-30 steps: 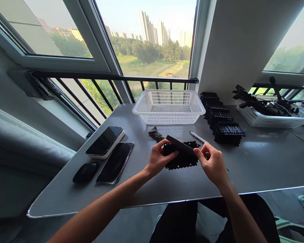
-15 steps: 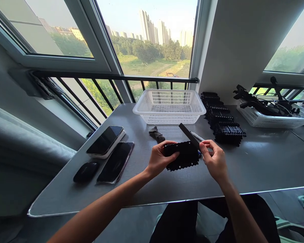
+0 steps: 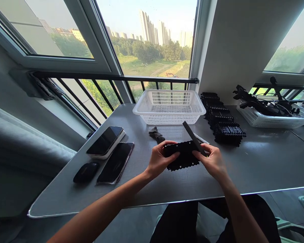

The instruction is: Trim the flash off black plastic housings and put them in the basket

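Observation:
My left hand (image 3: 160, 158) is closed on the left end of a black plastic panel (image 3: 182, 154) with toothed edges, its thumb on the near face. A flat dark strip (image 3: 192, 135), straight and narrow, is gripped in my right hand (image 3: 212, 161) and slants up to the left. The strip crosses the panel's upper right corner, and my right thumb reaches the panel's right edge. Behind the hands lies a crumpled dark grey cloth piece (image 3: 156, 134). A white pen-like object (image 3: 200, 138) is partly hidden behind the strip and right hand.
A white perforated basket (image 3: 169, 118) stands at the back of the grey table (image 3: 147, 189). Stacked black toothed panels (image 3: 224, 123) sit right of it, before another basket (image 3: 258, 118) of black parts and cables. Two phones (image 3: 105, 140) (image 3: 116, 162) and a black case (image 3: 85, 172) lie left.
My right hand has moved slightly left and in, bringing the strip against the panel's right side. The left hand and panel stay almost where they were.

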`<move>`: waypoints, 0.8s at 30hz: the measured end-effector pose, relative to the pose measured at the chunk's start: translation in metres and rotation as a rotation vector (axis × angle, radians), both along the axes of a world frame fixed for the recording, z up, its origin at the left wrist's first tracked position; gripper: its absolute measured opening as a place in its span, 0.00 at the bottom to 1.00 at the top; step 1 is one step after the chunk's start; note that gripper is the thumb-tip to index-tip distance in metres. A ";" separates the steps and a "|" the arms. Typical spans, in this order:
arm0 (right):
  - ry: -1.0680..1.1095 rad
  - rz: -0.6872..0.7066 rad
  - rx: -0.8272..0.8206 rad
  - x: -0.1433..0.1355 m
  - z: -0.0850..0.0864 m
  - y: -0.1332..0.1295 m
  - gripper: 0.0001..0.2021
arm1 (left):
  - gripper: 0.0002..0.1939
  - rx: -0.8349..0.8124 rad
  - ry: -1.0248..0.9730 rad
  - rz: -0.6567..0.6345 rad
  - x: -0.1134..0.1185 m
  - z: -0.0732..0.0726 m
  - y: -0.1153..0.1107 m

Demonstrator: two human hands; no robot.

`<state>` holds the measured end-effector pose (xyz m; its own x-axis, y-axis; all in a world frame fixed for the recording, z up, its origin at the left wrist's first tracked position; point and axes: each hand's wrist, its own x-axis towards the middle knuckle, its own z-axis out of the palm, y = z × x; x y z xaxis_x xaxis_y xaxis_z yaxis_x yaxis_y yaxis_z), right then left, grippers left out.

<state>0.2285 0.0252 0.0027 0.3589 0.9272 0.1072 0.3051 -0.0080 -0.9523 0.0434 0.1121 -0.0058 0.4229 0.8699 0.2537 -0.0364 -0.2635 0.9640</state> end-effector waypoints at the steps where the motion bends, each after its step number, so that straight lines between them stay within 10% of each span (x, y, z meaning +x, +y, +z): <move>1: 0.000 0.008 0.012 0.001 -0.001 0.001 0.12 | 0.14 0.026 0.011 0.003 0.000 -0.001 -0.001; 15: -0.046 -0.104 0.306 -0.006 0.004 -0.006 0.04 | 0.12 0.722 0.032 -0.008 -0.008 -0.001 -0.006; 24: -0.214 -0.158 0.317 -0.003 0.005 -0.010 0.05 | 0.12 0.474 -0.065 -0.233 -0.012 0.007 -0.003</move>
<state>0.2257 0.0152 0.0076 0.4330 0.7712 0.4667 0.5153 0.2130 -0.8301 0.0313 0.1092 0.0007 0.5618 0.5384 0.6280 -0.2015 -0.6473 0.7351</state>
